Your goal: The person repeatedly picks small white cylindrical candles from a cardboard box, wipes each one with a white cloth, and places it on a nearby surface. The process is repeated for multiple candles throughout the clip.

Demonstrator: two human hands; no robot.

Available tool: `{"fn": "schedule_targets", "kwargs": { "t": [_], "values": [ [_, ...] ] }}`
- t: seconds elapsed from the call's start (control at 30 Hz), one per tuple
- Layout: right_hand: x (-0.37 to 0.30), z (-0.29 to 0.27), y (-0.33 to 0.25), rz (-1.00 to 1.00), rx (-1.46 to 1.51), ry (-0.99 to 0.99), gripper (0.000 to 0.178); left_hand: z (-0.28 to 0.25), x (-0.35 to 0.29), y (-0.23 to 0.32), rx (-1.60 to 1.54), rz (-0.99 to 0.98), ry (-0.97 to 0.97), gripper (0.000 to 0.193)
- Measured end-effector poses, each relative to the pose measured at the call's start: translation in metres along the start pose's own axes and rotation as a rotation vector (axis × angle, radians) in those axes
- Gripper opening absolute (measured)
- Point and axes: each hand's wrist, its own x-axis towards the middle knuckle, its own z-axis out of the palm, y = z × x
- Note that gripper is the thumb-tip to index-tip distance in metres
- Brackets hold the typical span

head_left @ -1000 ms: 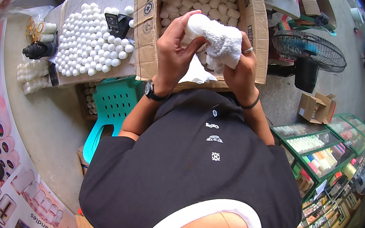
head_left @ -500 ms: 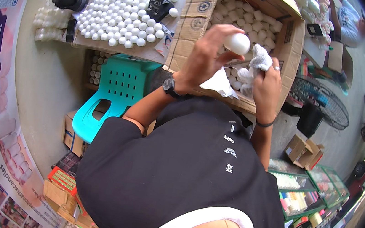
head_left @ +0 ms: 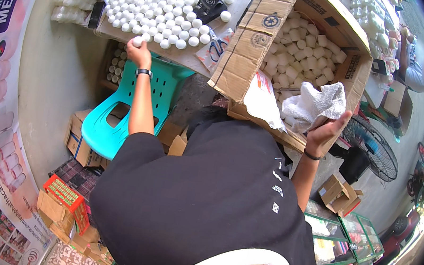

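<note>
My left hand reaches out to the near edge of the table, its fingers closed on a white candle. Beside that candle, many white candles stand close together in rows, their round tops facing up. A crumpled white cloth lies against the palm and fingers of my right hand, which supports it over the near right side of a cardboard box. Inside the box are loose white candles, partly hidden by the cloth.
A black stand sits among the candles on the table. Below is a turquoise chair. White paper hangs over the box's near edge. To the right are a black fan and, farther off, another person.
My left hand has carried the candle from above the box leftward to the table edge. My right hand has moved lower and right, and the cloth is now spread wider. The view has shifted.
</note>
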Motion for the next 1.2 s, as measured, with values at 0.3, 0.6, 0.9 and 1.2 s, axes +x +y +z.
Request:
{"fn": "schedule_targets", "kwargs": {
  "t": [0.3, 0.6, 0.9, 1.2],
  "values": [
    [-0.004, 0.018, 0.004, 0.008, -0.063, 0.043, 0.046, 0.051, 0.072, -0.106, 0.099, -0.056, -0.484, 0.055],
    [-0.002, 0.003, 0.008, -0.001, -0.107, 0.097, 0.045, 0.076, 0.087, -0.108, -0.664, -0.53, -0.611, 0.071],
    [-0.01, 0.009, -0.013, -0.051, -0.215, 0.077, 0.049, 0.077, 0.07, -0.088, -0.741, -0.854, -0.425, 0.058],
    [-0.006, -0.026, -0.009, -0.554, -0.898, -0.165, 0.028, 0.058, 0.029, 0.062, -0.143, -0.376, -0.005, 0.086]
  ]
}}
